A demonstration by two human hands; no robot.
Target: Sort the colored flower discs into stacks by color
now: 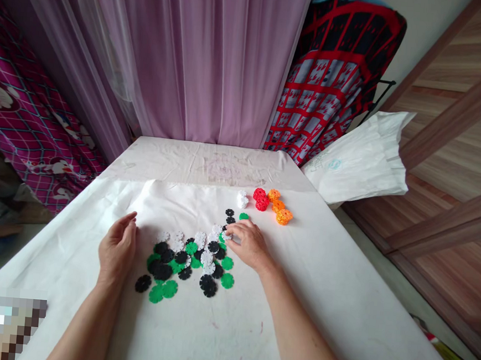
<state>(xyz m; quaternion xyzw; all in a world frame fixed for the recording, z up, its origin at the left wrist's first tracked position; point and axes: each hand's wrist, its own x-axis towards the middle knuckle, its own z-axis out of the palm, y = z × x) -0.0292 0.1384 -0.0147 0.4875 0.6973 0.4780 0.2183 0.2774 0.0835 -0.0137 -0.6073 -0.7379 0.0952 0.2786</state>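
Note:
A loose pile of flat, notched plastic discs lies across the white-covered table: black discs (160, 270), green discs (169, 288) and white discs (206, 258), many overlapping. My right hand (251, 243) reaches over the pile's far right side, thumb and fingers pinched on a white notched disc (226, 235). Close to those fingertips are a green disc (244, 216) and a black disc (229, 212). My left hand (118, 247) rests on its edge at the left of the pile, fingers stretched out, holding nothing.
Beyond my right hand stand small stacks of white discs (243, 199), red discs (261, 199) and orange discs (283, 215). A white bag (362, 159) leans at the table's right edge. Purple curtains (216, 61) hang behind; a blurred-out object (0, 322) is at lower left.

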